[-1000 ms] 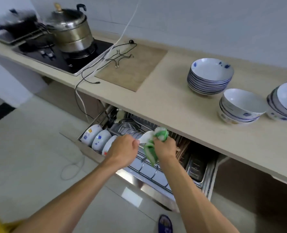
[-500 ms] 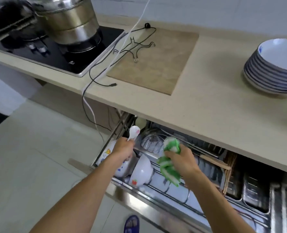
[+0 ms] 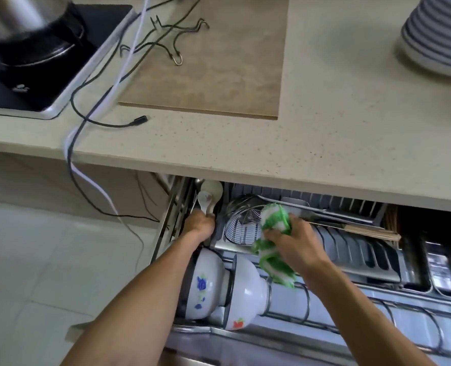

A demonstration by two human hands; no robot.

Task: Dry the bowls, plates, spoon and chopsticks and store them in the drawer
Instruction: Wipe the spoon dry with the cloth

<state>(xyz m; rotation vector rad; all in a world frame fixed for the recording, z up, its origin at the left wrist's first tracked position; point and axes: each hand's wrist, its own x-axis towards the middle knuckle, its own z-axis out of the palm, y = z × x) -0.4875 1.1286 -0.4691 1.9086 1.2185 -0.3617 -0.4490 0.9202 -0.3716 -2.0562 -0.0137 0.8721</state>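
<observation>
i see my left hand (image 3: 199, 225) reaching down into the drawer's (image 3: 324, 336) back left corner, fingers curled round the white spoon (image 3: 205, 202), bowl end up. my right hand (image 3: 295, 240) hovers over the rack, clenching the green cloth (image 3: 273, 235).

light: bright, even, soft | shadows: deep under the countertop (image 3: 324, 143) edge, drawer (image 3: 377, 260) interior dim at right | glare: pale sheen on steel rails | blur: pot (image 3: 21, 19) top left smeared | distortion: wide-angle bowing at edges
</observation>
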